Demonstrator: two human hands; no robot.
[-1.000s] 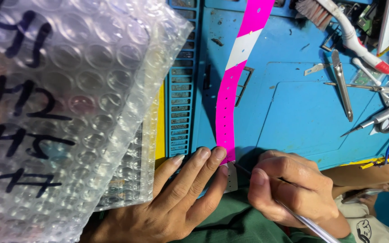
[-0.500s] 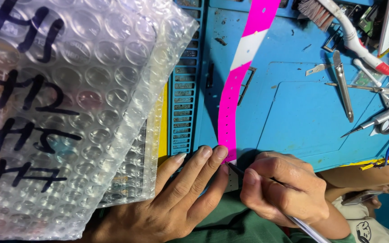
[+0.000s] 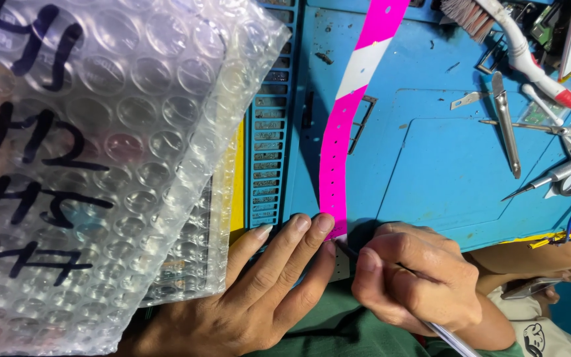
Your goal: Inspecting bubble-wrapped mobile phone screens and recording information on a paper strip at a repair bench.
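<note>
Pink strip [image 3: 336, 152]: perforated, with a white band, it runs from the blue work mat's [image 3: 431, 165] far edge down to the near edge
Your left hand [image 3: 259, 291]: fingers flat and together, tips touching the strip's near end
Your right hand [image 3: 418, 277]: closed around a thin pen-like tool [image 3: 447, 334], tip beside the strip's end
Bubble wrap [image 3: 94, 165]: covers the mat's left side
Tweezers [image 3: 505, 122]: near the right edge

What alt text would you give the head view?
Two hands meet at the near end of a pink strip on a blue mat: the left hand lies flat beside it, the right hand grips a thin tool. Bubble wrap fills the left; metal tools lie at right.
</note>
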